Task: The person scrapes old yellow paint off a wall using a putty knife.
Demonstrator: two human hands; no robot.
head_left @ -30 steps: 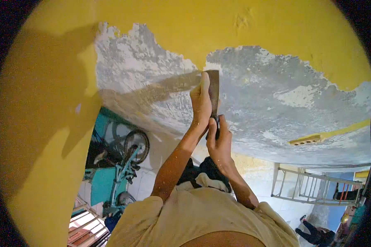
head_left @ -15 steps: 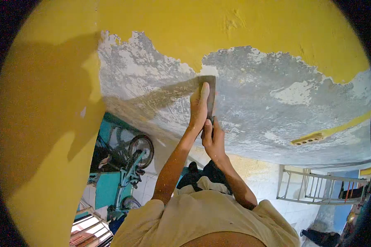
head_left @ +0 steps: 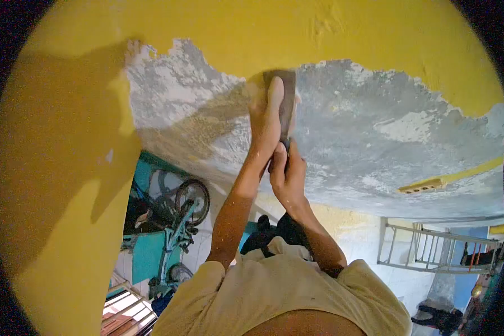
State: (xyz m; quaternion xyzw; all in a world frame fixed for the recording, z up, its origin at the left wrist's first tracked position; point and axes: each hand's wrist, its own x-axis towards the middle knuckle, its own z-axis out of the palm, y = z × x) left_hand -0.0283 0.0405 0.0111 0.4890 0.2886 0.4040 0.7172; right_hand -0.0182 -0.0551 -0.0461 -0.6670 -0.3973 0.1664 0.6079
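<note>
Both of my hands are on a scraper with a flat, dull, dark blade, held upright against the wall. My left hand grips the blade from the left, its thumb stretched along the blade's face. Just below, my right hand is closed around the handle, which is mostly hidden by the fingers. The blade's top end touches the lower edge of the yellow paint. Around it spreads a stripped grey and whitish patch with a ragged upper border.
An adjoining yellow wall stands at the left, with my shadow on it. A bicycle is below left. At right are a socket strip on the wall and a metal ladder. Dark cloth lies at lower right.
Both hands and the scraper have moved up the wall, the blade's end rising from within the stripped patch to the yellow paint's edge. My grip looks the same.
</note>
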